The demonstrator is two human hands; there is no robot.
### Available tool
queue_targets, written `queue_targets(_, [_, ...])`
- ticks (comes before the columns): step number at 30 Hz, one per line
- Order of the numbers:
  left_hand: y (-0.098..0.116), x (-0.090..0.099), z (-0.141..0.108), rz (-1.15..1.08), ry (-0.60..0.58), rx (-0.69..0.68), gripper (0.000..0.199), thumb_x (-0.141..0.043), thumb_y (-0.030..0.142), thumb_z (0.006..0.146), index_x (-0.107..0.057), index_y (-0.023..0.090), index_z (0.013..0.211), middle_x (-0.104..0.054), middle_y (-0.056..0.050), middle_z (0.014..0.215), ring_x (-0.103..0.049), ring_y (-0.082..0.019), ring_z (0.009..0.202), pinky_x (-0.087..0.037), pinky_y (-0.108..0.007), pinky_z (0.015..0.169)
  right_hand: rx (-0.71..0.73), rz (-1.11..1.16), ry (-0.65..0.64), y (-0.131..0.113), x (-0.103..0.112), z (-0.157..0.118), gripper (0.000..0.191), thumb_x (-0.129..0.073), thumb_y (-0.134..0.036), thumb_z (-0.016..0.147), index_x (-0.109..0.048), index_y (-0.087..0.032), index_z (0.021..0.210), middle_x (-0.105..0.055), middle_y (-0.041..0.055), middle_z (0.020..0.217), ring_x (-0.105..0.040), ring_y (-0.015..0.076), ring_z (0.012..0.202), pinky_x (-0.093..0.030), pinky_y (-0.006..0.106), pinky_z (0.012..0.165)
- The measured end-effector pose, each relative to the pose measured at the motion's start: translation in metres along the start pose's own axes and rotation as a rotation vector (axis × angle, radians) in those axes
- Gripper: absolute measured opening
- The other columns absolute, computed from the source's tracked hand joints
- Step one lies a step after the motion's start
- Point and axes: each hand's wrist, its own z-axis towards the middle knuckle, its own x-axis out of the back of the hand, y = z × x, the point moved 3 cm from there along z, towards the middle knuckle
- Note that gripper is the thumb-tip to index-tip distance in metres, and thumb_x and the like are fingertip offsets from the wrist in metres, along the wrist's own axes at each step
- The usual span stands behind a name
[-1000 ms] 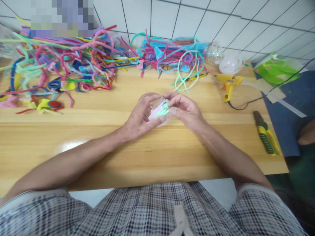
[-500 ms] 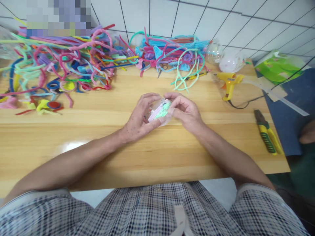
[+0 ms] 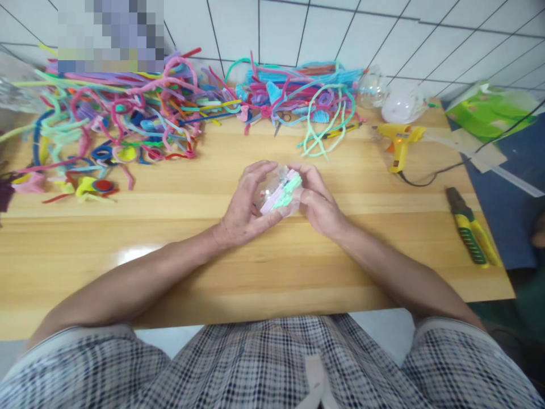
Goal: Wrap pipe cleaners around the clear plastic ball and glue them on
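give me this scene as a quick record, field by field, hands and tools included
left hand: holds a clear plastic piece with lilac and mint-green bits, from its left side
right hand: fingers at the right side of the same piece
left hand point: left hand
right hand point: right hand
surface: wooden table
back of table: tangled colourful pipe cleaners
tools: yellow glue gun, pliers near the right edge, scissors by the pipe cleaners
back right: clear round containers
unclear: whether the bits are attached inside
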Motion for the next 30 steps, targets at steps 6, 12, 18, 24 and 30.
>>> queue_targets(6, [-0.001, 0.000, 0.002, 0.022, -0.031, -0.030, 0.088, -0.071, 0.067, 0.109, -0.032, 0.033, 0.180, -0.049, -0.019, 0.178, -0.047, -0.040, 0.169, -0.042, -0.063, 0.139, 0.115, -0.181, -0.028, -0.016, -0.003, -0.006, 0.068, -0.086, -0.062, 0.086, -0.057, -0.032, 0.140, -0.071, 0.0056, 0.136, -0.067, 0.0304, 0.128, -0.059, 0.048, 0.113])
queue_targets(12, [-0.007, 0.002, 0.003, -0.052, -0.075, -0.002, 0.081, -0.075, 0.060, 0.109, -0.038, 0.037, 0.177, -0.056, -0.015, 0.172, -0.055, -0.036, 0.163, -0.048, -0.058, 0.137, 0.116, -0.197, -0.097, -0.018, 0.001, -0.003, 0.074, -0.089, -0.069, 0.087, -0.058, -0.031, 0.142, -0.071, 0.0064, 0.139, -0.070, 0.0300, 0.126, -0.060, 0.047, 0.110])
queue_targets(18, [-0.007, 0.003, 0.002, -0.076, -0.047, 0.013, 0.076, -0.075, 0.058, 0.110, -0.042, 0.036, 0.175, -0.058, -0.014, 0.170, -0.056, -0.035, 0.162, -0.047, -0.058, 0.137, 0.068, -0.138, -0.121, -0.021, 0.008, 0.006, 0.062, -0.086, -0.066, 0.091, -0.064, -0.029, 0.136, -0.074, 0.0059, 0.137, -0.069, 0.0292, 0.131, -0.060, 0.045, 0.114])
queue_targets(24, [-0.008, 0.000, 0.000, -0.076, -0.048, 0.027, 0.075, -0.075, 0.055, 0.110, -0.041, 0.039, 0.175, -0.057, -0.014, 0.169, -0.055, -0.036, 0.162, -0.047, -0.061, 0.138, 0.082, -0.199, -0.130, -0.018, 0.003, -0.002, 0.073, -0.088, -0.070, 0.090, -0.058, -0.032, 0.144, -0.072, 0.0067, 0.144, -0.072, 0.0291, 0.128, -0.062, 0.047, 0.112])
queue_targets(30, [-0.010, -0.003, -0.001, -0.047, -0.060, 0.001, 0.084, -0.079, 0.061, 0.106, -0.040, 0.033, 0.175, -0.056, -0.017, 0.167, -0.057, -0.036, 0.159, -0.051, -0.059, 0.134, 0.058, -0.180, -0.082, -0.009, 0.001, -0.002, 0.073, -0.088, -0.071, 0.087, -0.058, -0.032, 0.140, -0.072, 0.0064, 0.141, -0.070, 0.0296, 0.128, -0.061, 0.046, 0.111])
